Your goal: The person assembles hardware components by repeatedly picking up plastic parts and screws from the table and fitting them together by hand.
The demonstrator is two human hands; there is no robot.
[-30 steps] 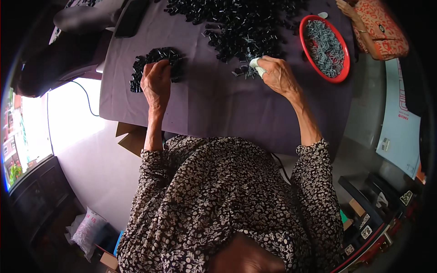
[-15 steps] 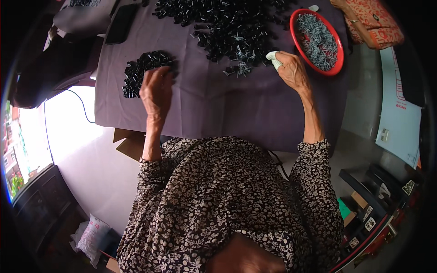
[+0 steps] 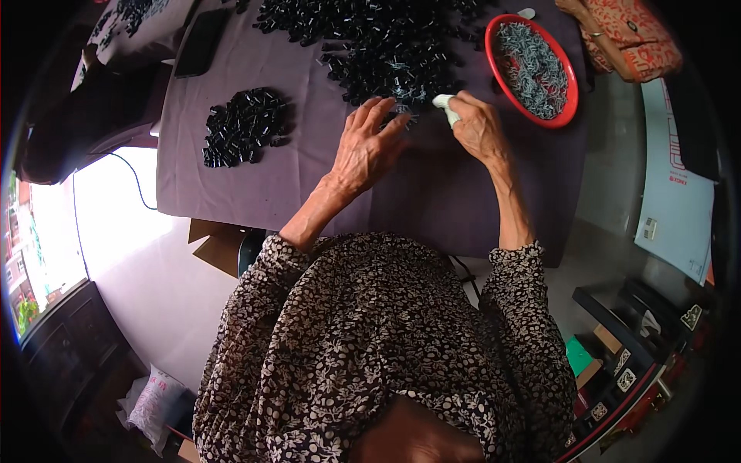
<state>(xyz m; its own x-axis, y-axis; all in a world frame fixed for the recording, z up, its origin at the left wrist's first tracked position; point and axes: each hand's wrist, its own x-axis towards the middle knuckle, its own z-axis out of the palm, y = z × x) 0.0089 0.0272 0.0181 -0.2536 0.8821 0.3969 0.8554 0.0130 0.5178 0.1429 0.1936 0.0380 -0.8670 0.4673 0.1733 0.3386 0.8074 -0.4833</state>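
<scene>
My left hand (image 3: 364, 148) reaches over the near edge of a large heap of small black parts (image 3: 370, 35), fingers spread and nothing visible in them. Small grey screw-like pieces (image 3: 411, 118) lie just beyond its fingertips, partly hidden by them. To the right, my right hand (image 3: 480, 130) is closed, with a white covering (image 3: 445, 102) on one finger. Whatever it may pinch is too small to make out. A smaller pile of black parts (image 3: 243, 127) sits at the left on the purple cloth (image 3: 309, 197). Beside my right hand stands a red basin (image 3: 572, 96) holding many grey screw-like pieces (image 3: 532, 73).
A dark phone-like slab (image 3: 202, 42) rests at the table's left. Another person's arm (image 3: 606, 50), in an orange patterned garment, is at the far right; a dark-clothed person (image 3: 93, 112) sits at the left. A cardboard box (image 3: 220, 251) shows under the table's near left edge.
My left hand has moved right from the smaller pile to the near edge of the large heap, and its fingers have spread. My right hand has shifted slightly left and nearer.
</scene>
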